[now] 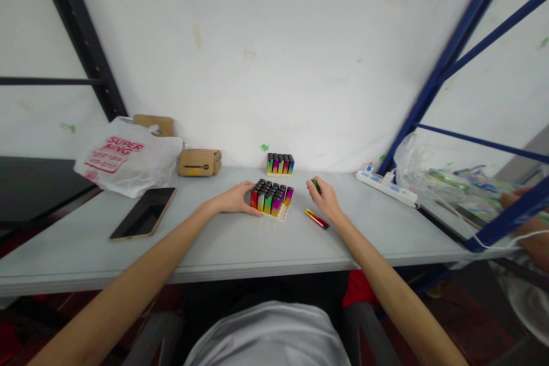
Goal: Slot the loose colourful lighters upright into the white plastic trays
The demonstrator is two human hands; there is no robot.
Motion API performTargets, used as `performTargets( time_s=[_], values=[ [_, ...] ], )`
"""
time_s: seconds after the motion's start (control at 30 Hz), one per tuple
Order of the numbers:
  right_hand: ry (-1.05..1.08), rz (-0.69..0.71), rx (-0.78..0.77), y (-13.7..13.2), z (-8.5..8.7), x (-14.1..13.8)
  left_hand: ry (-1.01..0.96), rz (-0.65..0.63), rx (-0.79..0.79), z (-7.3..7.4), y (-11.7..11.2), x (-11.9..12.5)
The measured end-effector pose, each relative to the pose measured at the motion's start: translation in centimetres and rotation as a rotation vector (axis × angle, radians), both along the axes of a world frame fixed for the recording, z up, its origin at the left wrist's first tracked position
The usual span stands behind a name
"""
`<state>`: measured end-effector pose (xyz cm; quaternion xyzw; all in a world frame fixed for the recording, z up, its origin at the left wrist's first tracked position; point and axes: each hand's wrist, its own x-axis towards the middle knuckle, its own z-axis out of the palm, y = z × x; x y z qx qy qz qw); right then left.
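Observation:
Upright lighters (268,205) with black tops and bright colours stand in rows in a pale tray (283,215) on the table. My left hand (237,199) grips the tray's left side, thumb at the front and fingers behind. Part of the tray's right side shows bare slots, with a purple-and-yellow lighter (289,196) standing at its back right. To the right, my right hand (325,197) is closed round a green lighter (316,186), mostly hidden by the fingers. Just below that hand, a red-and-gold lighter (316,219) lies on the table.
A second block of lighters (281,164) stands by the wall. Leftward are a phone (143,213), a white plastic bag (128,154) and a cardboard box (199,162). A power strip (386,186) lies by the blue rack (437,83). Another person's arm (536,234) shows far right.

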<state>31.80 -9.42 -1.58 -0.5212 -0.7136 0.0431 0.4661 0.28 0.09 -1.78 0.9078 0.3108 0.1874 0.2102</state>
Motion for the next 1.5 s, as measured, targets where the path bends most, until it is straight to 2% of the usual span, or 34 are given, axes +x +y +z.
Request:
performTargets(
  time_s=[0.13, 0.23, 0.33, 0.53, 0.73, 0.83, 1.03, 1.3, 1.5],
  values=[
    [-0.082, 0.092, 0.060, 0.1, 0.0, -0.6, 0.009, 0.008, -0.012, 0.1, -0.1, 0.0],
    [-0.166, 0.085, 0.087, 0.1, -0.1, -1.0, 0.005, 0.011, -0.010, 0.1, -0.1, 0.0],
    [-0.196, 0.066, 0.020, 0.0, -0.1, -1.3, -0.012, 0.001, -0.001, -0.1, 0.0, 0.0],
    [-0.080, 0.116, -0.076, -0.5, 0.0, -2.0, -0.023, -0.012, -0.011, -0.4, 0.3, 0.0],
    [-0.310, 0.090, -0.044, -0.1, -0.6, -2.8, -0.034, -0.007, -0.012, -0.1, -0.1, 0.0],
    [-0.356, 0.094, -0.061, 0.2, -0.7, -3.8, -0.040, 0.012, -0.012, 0.0, -0.2, 0.0],
    [-0.445, 0.001, -0.078, 0.5, 0.1, -4.2, -0.030, 0.000, -0.003, -0.3, 0.0, 0.1],
    [-0.425, 0.031, -0.161, 0.5, 0.5, -3.2, -0.058, -0.005, -0.036, -0.2, -0.1, 0.2],
    [-0.540, 0.126, -0.233, 0.6, 1.9, -3.2, -0.083, -0.015, -0.050, -0.4, 0.0, 0.2]
  ],
)
